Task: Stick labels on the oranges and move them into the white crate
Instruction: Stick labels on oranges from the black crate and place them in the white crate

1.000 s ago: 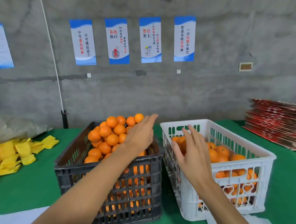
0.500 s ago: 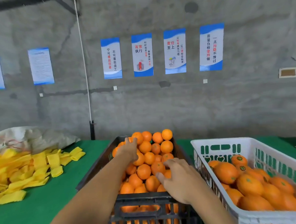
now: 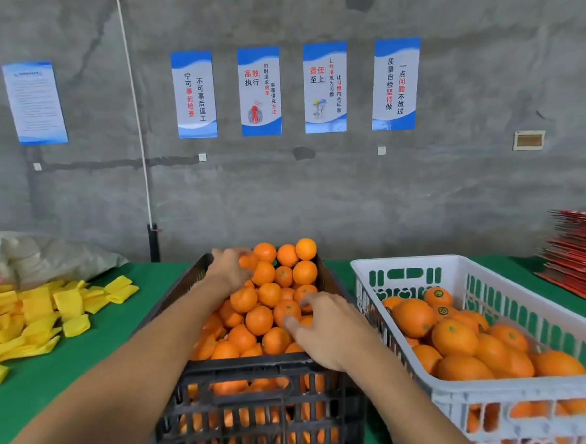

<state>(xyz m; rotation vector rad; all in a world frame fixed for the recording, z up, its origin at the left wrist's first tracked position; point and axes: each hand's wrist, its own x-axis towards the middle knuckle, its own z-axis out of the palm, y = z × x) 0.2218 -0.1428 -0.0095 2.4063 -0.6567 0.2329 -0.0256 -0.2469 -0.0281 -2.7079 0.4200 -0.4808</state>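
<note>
A black crate (image 3: 258,369) in the middle holds a heap of unlabelled oranges (image 3: 270,294). To its right, the white crate (image 3: 406,263) holds several oranges (image 3: 454,337), some showing round green labels. My left hand (image 3: 228,271) lies on the far left of the heap, its fingers curled over an orange (image 3: 248,261) there; that spot is blurred. My right hand (image 3: 328,332) is at the near right of the heap, thumb and forefinger around an orange (image 3: 287,309). No label sheet is in view.
The crates stand on a green table (image 3: 88,361). Yellow foam sleeves (image 3: 45,316) are piled at the left in front of a grey sack (image 3: 49,258). Red flat cartons (image 3: 578,247) are stacked at the far right. A concrete wall with posters stands behind.
Both hands went from the gap between the crates onto the black crate's heap. The left reached to the far left oranges; the right settled on a near orange.
</note>
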